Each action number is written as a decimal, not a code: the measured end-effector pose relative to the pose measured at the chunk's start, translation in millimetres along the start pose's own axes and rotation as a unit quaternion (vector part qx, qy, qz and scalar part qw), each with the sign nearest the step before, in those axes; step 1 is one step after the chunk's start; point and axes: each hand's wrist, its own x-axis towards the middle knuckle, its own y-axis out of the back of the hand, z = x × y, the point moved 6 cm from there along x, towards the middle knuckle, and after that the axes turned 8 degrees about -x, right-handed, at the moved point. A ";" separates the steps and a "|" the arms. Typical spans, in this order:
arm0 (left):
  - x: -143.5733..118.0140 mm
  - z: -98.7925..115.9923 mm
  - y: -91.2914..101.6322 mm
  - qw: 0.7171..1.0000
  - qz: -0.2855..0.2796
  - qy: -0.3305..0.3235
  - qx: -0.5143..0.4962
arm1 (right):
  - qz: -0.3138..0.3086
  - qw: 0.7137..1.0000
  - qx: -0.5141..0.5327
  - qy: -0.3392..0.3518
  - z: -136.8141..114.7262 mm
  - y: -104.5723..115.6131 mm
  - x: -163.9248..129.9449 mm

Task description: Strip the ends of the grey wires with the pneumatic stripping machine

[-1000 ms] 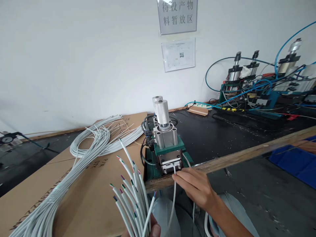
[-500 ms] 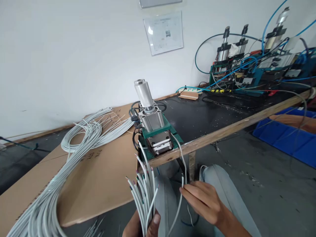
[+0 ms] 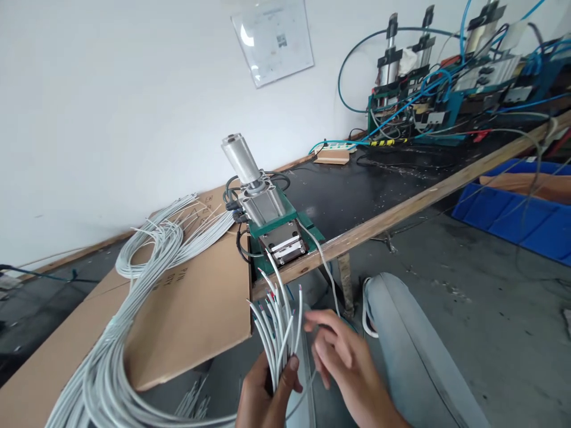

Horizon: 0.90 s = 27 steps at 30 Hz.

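My left hand is closed around the wire bundle, ends fanned upward above my fist. My right hand hovers just beside them, fingers spread, holding nothing. Best practice: single out one end, pinching cleanly.

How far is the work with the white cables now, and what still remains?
Done: no finished pile can be told apart. In hand: the left hand grips a fan of white cables with coloured tips, while the right hand is open beside them, holding nothing. The small press on the bench edge has no cable in it. Left: a large bundle still lies over the cardboard.
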 end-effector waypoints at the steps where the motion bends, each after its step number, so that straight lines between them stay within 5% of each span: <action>1: -0.3 0.7 -0.3 1.000 0.001 0.005 -0.005 | -0.002 0.999 0.034 -0.022 -5.5 -3.8 10.5; 5: 0.3 9.1 1.2 1.000 0.007 0.002 0.003 | -0.023 0.989 0.127 -0.067 -8.5 -9.6 36.9; 9: 1.8 23.4 8.1 0.998 0.045 -0.039 0.006 | 0.004 0.976 0.196 -0.089 -0.2 9.7 44.6; 16: 2.3 32.4 -3.3 0.997 0.058 -0.029 -0.050 | -0.235 0.963 0.067 -0.113 -4.7 -9.7 16.6; 21: 3.5 26.0 -2.1 0.999 0.019 -0.021 -0.015 | -0.237 0.963 0.056 -0.116 8.1 -13.7 9.2; 24: 2.4 22.7 4.8 0.999 0.033 -0.004 0.001 | -0.184 0.972 0.003 -0.145 45.4 -1.0 -3.0; 27: -0.2 26.5 4.5 0.998 0.056 0.006 -0.002 | -0.117 0.969 -0.158 -0.147 95.5 6.9 -29.7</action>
